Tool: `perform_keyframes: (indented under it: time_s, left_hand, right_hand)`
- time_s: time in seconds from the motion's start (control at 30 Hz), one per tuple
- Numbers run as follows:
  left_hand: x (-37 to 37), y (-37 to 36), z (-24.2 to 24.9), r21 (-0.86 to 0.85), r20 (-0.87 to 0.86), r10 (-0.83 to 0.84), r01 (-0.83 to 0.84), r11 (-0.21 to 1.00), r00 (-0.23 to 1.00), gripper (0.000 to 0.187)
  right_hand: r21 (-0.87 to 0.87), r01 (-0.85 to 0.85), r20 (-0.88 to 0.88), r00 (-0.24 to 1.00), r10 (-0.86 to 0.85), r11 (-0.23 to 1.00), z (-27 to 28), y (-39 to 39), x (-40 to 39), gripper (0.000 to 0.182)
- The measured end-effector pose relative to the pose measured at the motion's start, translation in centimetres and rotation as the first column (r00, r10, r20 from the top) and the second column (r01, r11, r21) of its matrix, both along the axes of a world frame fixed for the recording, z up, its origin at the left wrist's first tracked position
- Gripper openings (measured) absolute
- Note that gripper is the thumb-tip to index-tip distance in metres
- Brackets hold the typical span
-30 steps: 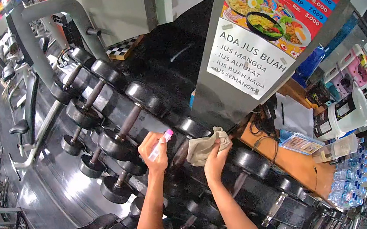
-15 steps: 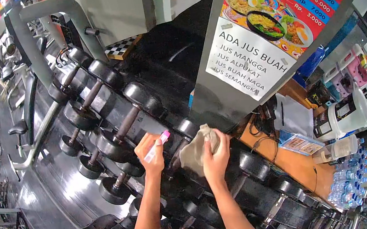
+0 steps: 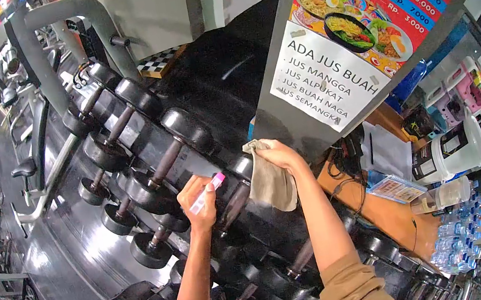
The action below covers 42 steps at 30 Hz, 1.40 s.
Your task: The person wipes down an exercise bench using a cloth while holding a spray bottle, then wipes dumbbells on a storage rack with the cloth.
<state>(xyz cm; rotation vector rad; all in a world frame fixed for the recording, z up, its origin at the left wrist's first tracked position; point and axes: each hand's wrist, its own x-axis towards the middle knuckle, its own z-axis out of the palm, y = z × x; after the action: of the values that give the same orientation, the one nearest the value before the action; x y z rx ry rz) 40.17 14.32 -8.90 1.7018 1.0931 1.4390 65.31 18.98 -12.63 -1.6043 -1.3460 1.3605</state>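
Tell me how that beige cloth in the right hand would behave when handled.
The beige cloth is probably floppy: it hangs in loose folds from the right hand, pinched at its top. It looks light, since a fingertip pinch seems to carry it. Likely neither fragile nor slippery; it drapes down in front of a dumbbell.

Left hand point(image 3: 199, 204) grips a small spray bottle point(image 3: 207, 193) with pink cap above the dumbbell rack point(image 3: 143, 141). Right hand point(image 3: 276, 153) pinches a beige cloth point(image 3: 271, 180), which hangs over a dumbbell point(image 3: 241, 191)
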Motion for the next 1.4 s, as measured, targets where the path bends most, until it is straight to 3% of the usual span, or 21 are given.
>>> perform_keyframes:
  time_s: [0.07, 0.17, 0.37, 0.43, 0.5, 0.57, 0.6, 0.73, 0.83, 0.97, 1.17, 1.33, 1.4]
  left_hand:
    - [-0.1, 0.2, -0.3, 0.017, -0.005, 0.003, -0.003, 1.000, 1.000, 0.022]
    - [-0.1, 0.1, -0.3, 0.020, 0.001, 0.008, -0.008, 1.000, 1.000, 0.022]
    - [0.0, 0.0, -0.3, 0.007, 0.003, 0.008, -0.008, 1.000, 1.000, 0.022]
    - [0.0, 0.1, -0.2, 0.031, -0.006, -0.006, 0.006, 1.000, 1.000, 0.022]
    - [0.1, 0.0, 0.3, 0.025, -0.018, 0.002, -0.002, 1.000, 1.000, 0.022]
    - [0.0, 0.1, 0.1, 0.043, -0.038, -0.003, 0.005, 0.999, 0.999, 0.021]
    - [0.0, 0.2, 0.0, 0.037, -0.040, -0.005, 0.007, 0.999, 0.999, 0.021]
    - [0.1, 0.2, -0.3, 0.014, -0.006, -0.016, 0.016, 1.000, 1.000, 0.020]
    - [0.0, 0.2, -0.6, 0.022, -0.012, -0.015, 0.016, 1.000, 1.000, 0.020]
    - [-0.1, 0.3, -0.4, 0.023, -0.011, -0.010, 0.010, 1.000, 1.000, 0.018]
    - [0.2, 0.2, -0.1, 0.056, -0.029, 0.011, -0.009, 0.998, 1.000, 0.015]
    - [0.2, 0.2, -0.5, 0.032, -0.006, 0.025, -0.025, 0.999, 1.000, 0.014]
    - [0.2, 0.1, -0.3, 0.020, -0.003, 0.025, -0.025, 0.999, 1.000, 0.014]
  right_hand:
    - [-0.126, -0.001, 0.246, 0.969, 0.033, 0.992, -0.8, 0.5, 0.5, 0.031]
    - [-0.262, 0.036, 0.364, 0.929, 0.064, 0.964, -0.9, -0.7, 1.4, 0.026]
    - [-0.268, 0.148, 0.306, 0.950, -0.062, 0.952, 2.4, -3.9, 1.1, 0.025]
    - [-0.176, 0.152, 0.327, 0.941, -0.088, 0.973, 3.7, -4.6, 0.9, 0.037]
    - [-0.129, 0.155, 0.346, 0.933, -0.102, 0.979, 4.0, -4.9, 0.9, 0.036]
    - [0.027, 0.188, 0.345, 0.920, -0.185, 0.982, 4.4, -5.3, 0.9, 0.036]
    - [0.042, 0.164, 0.369, 0.914, -0.168, 0.986, 7.7, -5.5, 0.1, 0.037]
    - [0.162, 0.143, 0.369, 0.909, -0.194, 0.976, 11.3, -5.5, -1.1, 0.038]
    - [0.184, 0.084, 0.301, 0.944, -0.137, 0.979, 10.5, -3.8, -3.4, 0.038]
    - [0.279, 0.153, 0.487, 0.829, -0.277, 0.948, 7.6, -1.5, -4.9, 0.040]
    - [0.230, 0.223, 0.599, 0.735, -0.319, 0.947, 8.7, -4.7, -4.3, 0.039]
    - [0.528, 0.215, 0.436, 0.762, -0.479, 0.822, 9.5, -11.1, -6.1, 0.025]
    - [0.606, 0.100, 0.479, 0.746, -0.462, 0.789, 8.5, -12.5, -7.0, 0.037]
